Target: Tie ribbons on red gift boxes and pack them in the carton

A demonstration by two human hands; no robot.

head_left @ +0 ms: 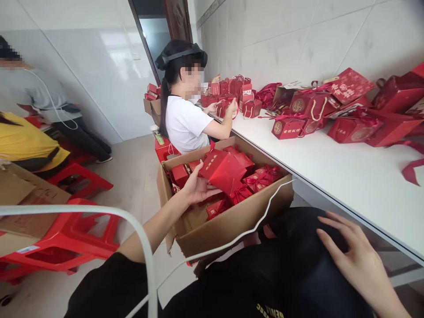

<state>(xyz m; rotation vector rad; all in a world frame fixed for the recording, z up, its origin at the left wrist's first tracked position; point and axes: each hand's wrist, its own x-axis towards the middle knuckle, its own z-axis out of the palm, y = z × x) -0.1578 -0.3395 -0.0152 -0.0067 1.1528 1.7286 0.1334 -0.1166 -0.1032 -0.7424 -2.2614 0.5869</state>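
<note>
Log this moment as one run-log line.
left hand: holds red box over carton | right hand: open, by leg | white table: more boxes

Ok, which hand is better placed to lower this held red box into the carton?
Likely your left hand: it holds the red box over the open carton, while your right hand is by your leg.

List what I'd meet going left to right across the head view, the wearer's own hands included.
Yellow shirt → left hand → red box in its grasp → right hand → loose ribbon end.
</note>
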